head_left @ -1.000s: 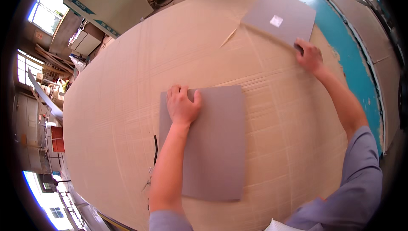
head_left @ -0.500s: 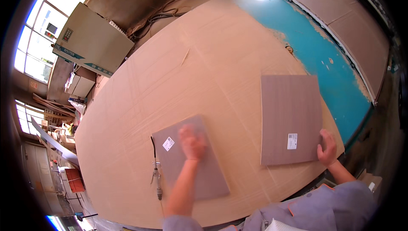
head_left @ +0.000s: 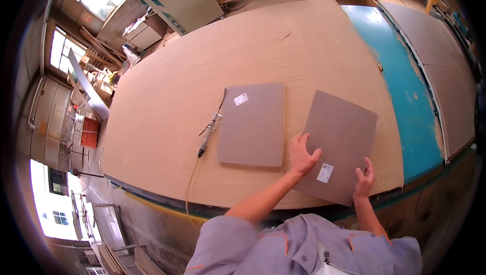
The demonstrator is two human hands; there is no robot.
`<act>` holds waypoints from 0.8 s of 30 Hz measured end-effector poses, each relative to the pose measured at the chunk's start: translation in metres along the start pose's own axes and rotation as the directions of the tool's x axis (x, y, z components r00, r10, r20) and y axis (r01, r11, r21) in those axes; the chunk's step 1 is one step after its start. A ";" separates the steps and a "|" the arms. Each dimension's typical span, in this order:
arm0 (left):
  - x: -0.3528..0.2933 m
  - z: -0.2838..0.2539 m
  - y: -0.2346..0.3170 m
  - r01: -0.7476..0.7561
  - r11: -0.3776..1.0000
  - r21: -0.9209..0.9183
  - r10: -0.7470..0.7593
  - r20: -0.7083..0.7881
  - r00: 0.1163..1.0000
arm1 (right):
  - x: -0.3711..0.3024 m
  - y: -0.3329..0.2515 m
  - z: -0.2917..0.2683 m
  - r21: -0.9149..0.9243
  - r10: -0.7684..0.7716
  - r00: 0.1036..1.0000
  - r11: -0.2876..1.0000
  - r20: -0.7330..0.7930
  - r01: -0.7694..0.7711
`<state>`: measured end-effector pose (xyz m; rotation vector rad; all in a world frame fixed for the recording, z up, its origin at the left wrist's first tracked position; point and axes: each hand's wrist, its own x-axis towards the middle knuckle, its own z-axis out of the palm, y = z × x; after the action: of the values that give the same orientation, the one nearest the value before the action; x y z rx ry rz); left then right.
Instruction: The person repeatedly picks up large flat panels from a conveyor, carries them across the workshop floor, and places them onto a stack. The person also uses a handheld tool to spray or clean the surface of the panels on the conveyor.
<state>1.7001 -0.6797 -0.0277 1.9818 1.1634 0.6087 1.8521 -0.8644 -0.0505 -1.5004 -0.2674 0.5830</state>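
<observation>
The right panel (head_left: 341,130) lies between the 2 hands and extends ahead of them, its long axis running away from the body and its far end leaning toward the right-hand side. The left hand (head_left: 302,156) is at its left edge, slightly farther forward; the right hand (head_left: 363,179) is at its right edge, nearer the body. Both hands are thus about equally close to the panel. The left hand is loosely spread, thumb apart and fingertips over the edge; the right hand is also opened, thumb parted from the fingers. Whether either pinches the edge cannot be told. A white label (head_left: 325,172) sits on the panel between the hands, closer to the left. To the left of the left hand, and apart from it, lies the left panel (head_left: 252,128), with an air gun (head_left: 204,143) beyond it, all on a tan sheet (head_left: 162,87). Compared with 0.5 s earlier, the left hand has moved from the left panel to the right panel, while the right hand is again at the latter's right edge.
</observation>
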 end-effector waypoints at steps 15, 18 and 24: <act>0.032 -0.188 -0.215 0.240 0.934 0.264 -0.154 -0.309 0.939 | -0.009 0.030 0.233 -0.546 -0.113 0.894 0.756 0.435 0.361; 0.019 -0.186 -0.229 0.344 0.923 0.170 -0.295 -0.259 0.920 | -0.019 0.063 0.224 -0.512 -0.158 0.918 0.790 0.362 0.338; -0.037 -0.169 -0.222 0.379 0.873 0.306 -0.303 -0.270 0.914 | -0.075 0.049 0.244 -0.585 -0.110 0.917 0.740 0.383 0.333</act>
<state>1.4467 -0.5828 -0.1014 1.9554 1.8212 0.4552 1.6544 -0.6956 -0.0662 -1.9886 -0.9833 0.5666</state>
